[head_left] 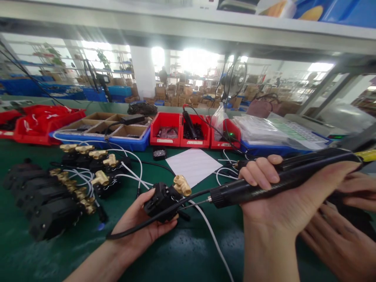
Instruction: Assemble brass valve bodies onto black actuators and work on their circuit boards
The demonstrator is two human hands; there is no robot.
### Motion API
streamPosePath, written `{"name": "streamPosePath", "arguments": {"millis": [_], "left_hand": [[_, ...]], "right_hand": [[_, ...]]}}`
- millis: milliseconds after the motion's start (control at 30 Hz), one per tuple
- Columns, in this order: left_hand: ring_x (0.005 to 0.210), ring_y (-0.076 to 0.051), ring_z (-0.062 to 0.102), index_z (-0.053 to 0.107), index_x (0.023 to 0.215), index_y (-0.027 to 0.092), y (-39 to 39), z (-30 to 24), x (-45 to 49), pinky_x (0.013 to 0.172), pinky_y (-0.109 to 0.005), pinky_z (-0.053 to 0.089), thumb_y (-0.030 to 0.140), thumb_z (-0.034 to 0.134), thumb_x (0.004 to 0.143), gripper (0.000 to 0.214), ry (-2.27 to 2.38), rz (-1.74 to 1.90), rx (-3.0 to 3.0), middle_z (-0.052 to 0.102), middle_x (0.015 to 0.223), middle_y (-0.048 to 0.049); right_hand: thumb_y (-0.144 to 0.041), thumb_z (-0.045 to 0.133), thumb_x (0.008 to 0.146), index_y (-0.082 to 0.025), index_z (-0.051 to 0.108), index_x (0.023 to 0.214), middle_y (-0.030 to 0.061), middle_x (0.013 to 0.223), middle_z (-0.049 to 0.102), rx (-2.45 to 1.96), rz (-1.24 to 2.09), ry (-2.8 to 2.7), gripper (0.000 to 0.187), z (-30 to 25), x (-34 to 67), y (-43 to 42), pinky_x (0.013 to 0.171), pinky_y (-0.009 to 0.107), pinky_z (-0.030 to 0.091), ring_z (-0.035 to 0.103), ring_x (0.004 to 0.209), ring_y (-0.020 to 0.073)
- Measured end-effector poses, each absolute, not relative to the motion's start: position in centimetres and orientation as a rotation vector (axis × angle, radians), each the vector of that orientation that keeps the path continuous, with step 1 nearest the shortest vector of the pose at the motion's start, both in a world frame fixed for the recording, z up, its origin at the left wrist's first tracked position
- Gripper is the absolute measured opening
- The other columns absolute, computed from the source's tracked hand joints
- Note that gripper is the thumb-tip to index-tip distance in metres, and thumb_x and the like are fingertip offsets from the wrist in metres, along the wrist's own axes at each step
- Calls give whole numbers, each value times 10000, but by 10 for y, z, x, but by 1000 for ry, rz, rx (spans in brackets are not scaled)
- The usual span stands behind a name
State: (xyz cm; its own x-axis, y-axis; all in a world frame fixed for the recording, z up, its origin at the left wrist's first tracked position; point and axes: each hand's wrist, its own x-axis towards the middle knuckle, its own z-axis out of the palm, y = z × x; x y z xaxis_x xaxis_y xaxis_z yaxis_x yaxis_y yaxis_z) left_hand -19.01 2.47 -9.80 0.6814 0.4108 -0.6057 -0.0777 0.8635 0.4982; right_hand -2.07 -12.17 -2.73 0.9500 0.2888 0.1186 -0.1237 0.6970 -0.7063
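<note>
My left hand (138,227) is wrapped round a black valve actuator (160,199) with a brass valve body (182,185) on its far right side. In my right hand (270,199) lies a black electric screwdriver (246,188), held level with its thin bit (194,204) pointing left at the actuator. The bit's tip is hard to make out, so I cannot tell whether it touches a screw. A black cord (138,229) crosses in front of the actuator. A white cable (214,235) runs down from beside it.
More black actuators with brass valves (55,199) stand in rows at left. Red bins (166,129) and a blue divided tray (129,143) line the back, with white paper (194,164) before them. At right, another person's hands (337,243) are close to my right wrist.
</note>
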Motion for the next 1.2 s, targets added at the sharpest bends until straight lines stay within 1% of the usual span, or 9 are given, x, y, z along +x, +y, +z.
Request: {"name": "streamPosePath", "arguments": {"millis": [100,200,467,667,800,867,933,1100,1200], "left_hand": [[639,-268,781,745,913,120,24,-95,-189,619,-399,659,246,479,1027,316,786,297,436,816,810,-140],[654,-273,783,749,902,123,24,-95,-189,615,-414,664,236,490,1025,308,790,313,411,817,823,-139],[737,-245,793,755,970,128,28,-105,-195,721,-393,662,236,648,943,154,619,240,444,832,898,-102],[700,-211,788,762,927,171,31,-114,-197,689,-355,642,333,482,994,330,638,207,476,835,868,-58],[729,-255,793,779,929,144,30,-113,-200,702,-388,658,278,750,847,159,592,198,489,836,899,-94],[749,-283,793,786,931,125,29,-113,-200,700,-405,666,235,880,719,257,618,199,479,834,921,-129],[747,-301,792,788,911,116,28,-114,-200,684,-418,670,201,924,657,300,653,211,464,832,918,-145],[716,-294,788,773,885,124,29,-114,-197,674,-423,669,184,876,730,196,634,257,452,830,861,-116],[714,-268,785,768,943,107,29,-109,-197,687,-402,665,177,749,867,105,698,290,517,830,898,-132]], "right_hand": [[-773,423,924,-262,576,604,-79,587,120,-752,229,-224,622,-27,-20,-121,470,289,153,91,477,146],[-764,510,895,-259,581,606,-83,587,121,-760,235,-240,586,-27,-19,-119,469,291,145,96,475,139],[-747,771,674,-272,582,616,-97,571,122,-786,240,-285,514,-27,-21,-119,447,285,139,92,473,124],[-775,815,571,-272,559,602,-107,546,151,-773,249,-331,565,-28,-16,-115,429,280,151,85,462,113],[-752,856,515,-257,561,592,-124,536,152,-738,316,-334,582,-30,-11,-113,406,247,183,96,441,94],[-749,847,541,-260,558,581,-128,521,143,-737,326,-361,569,-31,-11,-112,384,242,195,93,419,91],[-742,841,568,-261,568,580,-126,507,156,-741,320,-388,553,-32,-13,-111,369,242,211,102,403,90],[-734,878,498,-236,565,602,-124,532,196,-741,321,-341,597,-28,-10,-112,385,200,285,176,418,72],[-742,892,418,-213,533,619,-144,522,208,-776,289,-332,670,-17,2,-116,381,157,270,162,425,41]]}}
